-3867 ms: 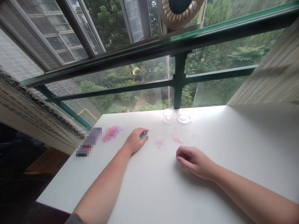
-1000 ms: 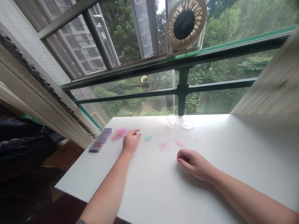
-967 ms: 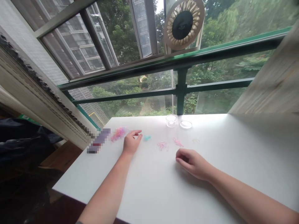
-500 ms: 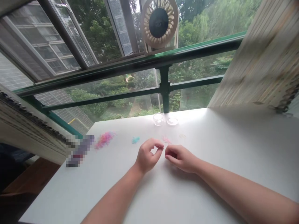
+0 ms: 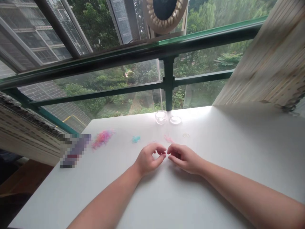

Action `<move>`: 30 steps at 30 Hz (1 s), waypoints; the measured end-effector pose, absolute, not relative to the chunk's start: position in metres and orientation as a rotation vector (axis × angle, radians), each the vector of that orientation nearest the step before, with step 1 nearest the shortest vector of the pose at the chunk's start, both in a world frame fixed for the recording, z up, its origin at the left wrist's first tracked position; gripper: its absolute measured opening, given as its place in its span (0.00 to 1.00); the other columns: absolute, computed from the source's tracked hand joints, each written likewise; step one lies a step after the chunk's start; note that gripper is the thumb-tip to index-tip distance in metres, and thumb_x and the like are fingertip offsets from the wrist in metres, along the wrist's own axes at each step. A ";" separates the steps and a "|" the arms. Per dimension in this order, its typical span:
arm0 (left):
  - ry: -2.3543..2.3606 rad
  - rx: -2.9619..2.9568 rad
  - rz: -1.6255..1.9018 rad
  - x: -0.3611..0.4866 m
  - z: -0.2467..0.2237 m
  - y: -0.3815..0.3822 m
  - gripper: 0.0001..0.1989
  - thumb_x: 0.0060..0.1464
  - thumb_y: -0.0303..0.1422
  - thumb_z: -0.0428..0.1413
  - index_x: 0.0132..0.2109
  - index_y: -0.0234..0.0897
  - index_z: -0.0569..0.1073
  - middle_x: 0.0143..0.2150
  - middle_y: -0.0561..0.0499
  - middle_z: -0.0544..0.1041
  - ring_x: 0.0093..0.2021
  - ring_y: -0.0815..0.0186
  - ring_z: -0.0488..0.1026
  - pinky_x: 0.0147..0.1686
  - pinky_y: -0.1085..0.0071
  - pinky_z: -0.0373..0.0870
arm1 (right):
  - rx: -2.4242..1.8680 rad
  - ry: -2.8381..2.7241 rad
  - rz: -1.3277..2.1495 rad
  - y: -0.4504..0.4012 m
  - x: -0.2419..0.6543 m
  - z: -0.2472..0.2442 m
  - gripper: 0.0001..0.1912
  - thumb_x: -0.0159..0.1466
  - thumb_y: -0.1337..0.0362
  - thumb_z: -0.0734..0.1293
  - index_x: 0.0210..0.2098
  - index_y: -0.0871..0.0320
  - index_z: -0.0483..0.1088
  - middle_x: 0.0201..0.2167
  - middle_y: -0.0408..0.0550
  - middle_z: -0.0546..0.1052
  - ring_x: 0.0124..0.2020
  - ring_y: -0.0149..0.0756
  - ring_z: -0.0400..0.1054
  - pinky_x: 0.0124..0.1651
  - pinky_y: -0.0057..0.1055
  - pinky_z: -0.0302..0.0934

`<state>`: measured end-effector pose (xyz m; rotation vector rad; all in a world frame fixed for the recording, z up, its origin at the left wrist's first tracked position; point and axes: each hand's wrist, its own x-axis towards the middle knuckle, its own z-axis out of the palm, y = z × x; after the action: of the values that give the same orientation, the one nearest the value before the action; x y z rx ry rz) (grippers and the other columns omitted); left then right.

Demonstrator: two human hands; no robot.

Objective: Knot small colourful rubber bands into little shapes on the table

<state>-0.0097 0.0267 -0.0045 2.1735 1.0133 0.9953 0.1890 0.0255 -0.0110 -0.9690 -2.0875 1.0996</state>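
Note:
My left hand (image 5: 150, 158) and my right hand (image 5: 185, 158) face each other low over the white table, fingertips almost touching. Both are curled, thumb and fingers brought together; anything between the fingertips is too small to make out. Just beyond them lies a small pink cluster of thin pieces (image 5: 168, 138). A teal cluster (image 5: 136, 139) sits to the left, and a larger pile of pink, purple and orange pieces (image 5: 103, 139) farther left. Some pale, faint pieces (image 5: 186, 135) lie beyond my right hand.
At the table's (image 5: 143, 197) far edge stand a clear round container (image 5: 160, 117) and a clear round lid or dish (image 5: 175, 120). A blurred-out purple object (image 5: 76, 151) lies at the left edge. Behind are a green railing (image 5: 168, 82), a round fan-like object (image 5: 165, 19) and curtains.
The view has tilted down and shifted slightly. My left hand's fingertips have drawn a little closer together, and both hands remain close to each other.

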 end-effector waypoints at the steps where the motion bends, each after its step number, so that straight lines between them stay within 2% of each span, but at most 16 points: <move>1: 1.017 2.168 0.999 -0.010 -0.004 0.027 0.07 0.49 0.26 0.54 0.38 0.37 0.70 0.31 0.51 0.75 0.32 0.68 0.70 0.34 0.70 0.65 | -0.968 -2.082 1.105 0.025 0.189 -0.011 0.02 0.61 0.67 0.60 0.35 0.57 0.62 0.20 0.37 0.62 0.22 0.26 0.54 0.26 0.24 0.51; 9: 0.978 2.157 1.011 -0.011 -0.003 0.027 0.08 0.49 0.25 0.54 0.39 0.37 0.70 0.32 0.51 0.76 0.32 0.68 0.71 0.34 0.69 0.64 | -0.931 -2.077 1.106 0.024 0.190 -0.007 0.15 0.61 0.69 0.60 0.48 0.56 0.59 0.21 0.36 0.62 0.23 0.26 0.56 0.28 0.25 0.52; 11: 0.971 2.160 1.014 -0.011 -0.003 0.027 0.07 0.49 0.25 0.54 0.38 0.37 0.70 0.32 0.51 0.75 0.31 0.69 0.70 0.34 0.69 0.64 | -0.938 -2.090 1.101 0.025 0.190 -0.007 0.13 0.61 0.69 0.60 0.46 0.56 0.61 0.21 0.36 0.62 0.23 0.26 0.56 0.28 0.25 0.52; 14: 0.980 2.165 1.011 -0.011 -0.004 0.027 0.07 0.49 0.25 0.54 0.37 0.37 0.71 0.32 0.51 0.75 0.31 0.69 0.70 0.33 0.70 0.64 | -0.965 -2.117 1.074 0.025 0.190 -0.008 0.07 0.61 0.69 0.59 0.39 0.57 0.65 0.20 0.37 0.63 0.22 0.26 0.55 0.27 0.25 0.51; 17: 1.004 2.167 1.013 -0.011 -0.004 0.027 0.07 0.49 0.26 0.55 0.38 0.37 0.71 0.31 0.51 0.75 0.32 0.68 0.70 0.33 0.70 0.65 | -0.979 -2.134 1.044 0.025 0.190 -0.009 0.05 0.61 0.69 0.58 0.34 0.57 0.65 0.21 0.39 0.64 0.23 0.26 0.54 0.27 0.25 0.52; 23: 1.009 2.177 1.016 -0.011 -0.005 0.028 0.07 0.49 0.26 0.55 0.38 0.37 0.71 0.31 0.51 0.75 0.32 0.69 0.70 0.35 0.70 0.66 | -0.982 -2.139 1.024 0.025 0.190 -0.007 0.05 0.61 0.68 0.58 0.34 0.58 0.66 0.24 0.41 0.67 0.24 0.27 0.56 0.28 0.25 0.53; 30: 1.020 2.181 0.987 -0.011 -0.004 0.027 0.07 0.50 0.27 0.54 0.38 0.36 0.71 0.31 0.50 0.75 0.32 0.68 0.71 0.35 0.70 0.67 | -0.964 -2.127 1.043 0.025 0.190 -0.007 0.05 0.61 0.68 0.59 0.34 0.58 0.66 0.21 0.40 0.66 0.22 0.27 0.55 0.27 0.25 0.53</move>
<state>-0.0107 0.0275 -0.0036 2.1812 1.0199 0.9870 0.1902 0.0251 -0.0071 -0.9635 -2.1268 1.0432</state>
